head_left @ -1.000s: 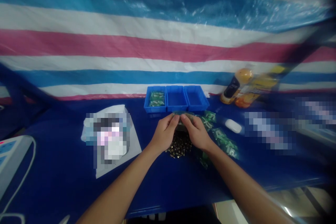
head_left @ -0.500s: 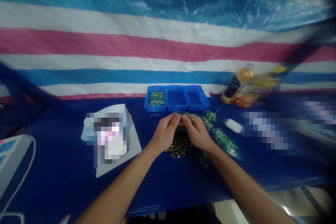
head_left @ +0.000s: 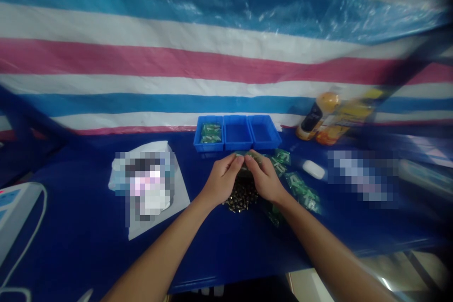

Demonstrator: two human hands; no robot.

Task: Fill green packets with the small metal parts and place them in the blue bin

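My left hand point(head_left: 223, 178) and my right hand point(head_left: 264, 177) are close together, thumbs nearly touching, both closed on a small clear plastic bag point(head_left: 243, 168) with a greenish tint. What the bag contains is mostly hidden by my fingers. Just below and between the hands lies a pile of small brass-coloured metal pieces point(head_left: 240, 197), like little screws or pins. To the right of my right hand, several green-tinted plastic packets point(head_left: 300, 188) with pale pieces inside lie on the table, some partly under my right forearm.
Three joined blue bins point(head_left: 238, 133) stand behind my hands; the left one holds green packets point(head_left: 211, 133). A white oval case point(head_left: 313, 169) and orange-yellow bottles point(head_left: 316, 118) are at right. White paper point(head_left: 179, 198) with blurred items lies left, near a white device point(head_left: 21, 207) with a cable.
My hands stay closed on the bag in almost the same place, with only slight finger movement. The whole view has shifted a few pixels.
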